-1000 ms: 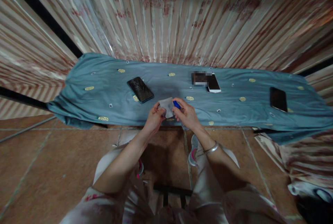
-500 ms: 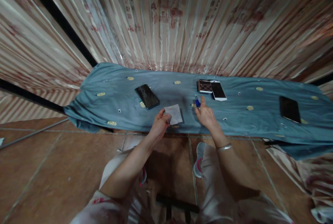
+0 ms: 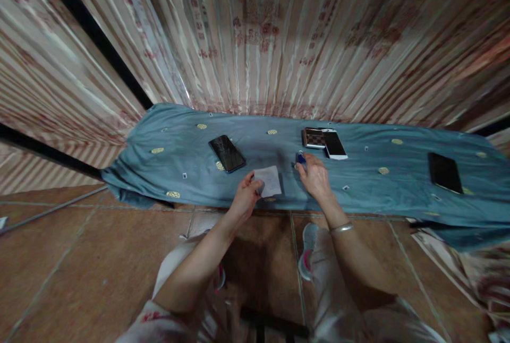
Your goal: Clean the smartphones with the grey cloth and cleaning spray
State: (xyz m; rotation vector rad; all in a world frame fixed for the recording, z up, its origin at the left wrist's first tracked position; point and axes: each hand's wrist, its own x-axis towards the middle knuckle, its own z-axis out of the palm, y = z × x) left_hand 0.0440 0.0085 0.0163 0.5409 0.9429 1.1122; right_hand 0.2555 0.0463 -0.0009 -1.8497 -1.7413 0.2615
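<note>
My left hand [image 3: 247, 193] pinches the edge of a white, flat square [image 3: 269, 181] that looks like folded tissue or cloth, just above the front part of the blue bedspread. To its right, the fingers of my right hand [image 3: 315, 176] are curled round a small blue object [image 3: 302, 159] with a pale upper end; its kind is too small to tell. A black phone with a cracked screen [image 3: 227, 153] lies left of the white square. Beyond my right hand, a white phone [image 3: 335, 144] rests against a brown checkered case or wallet [image 3: 314, 138].
A black tablet or phone [image 3: 445, 173] lies toward the right end of the blue cloth [image 3: 247, 125] covering a long narrow surface. Pleated curtains [image 3: 255, 56] hang behind it. Dark poles [image 3: 99, 45] stand at the left. Below are my knees and the tiled floor [image 3: 71, 258].
My right index finger, stretched out before, is now curled in by the small blue object. My left hand keeps its hold on the white square. The whole view has shifted slightly.
</note>
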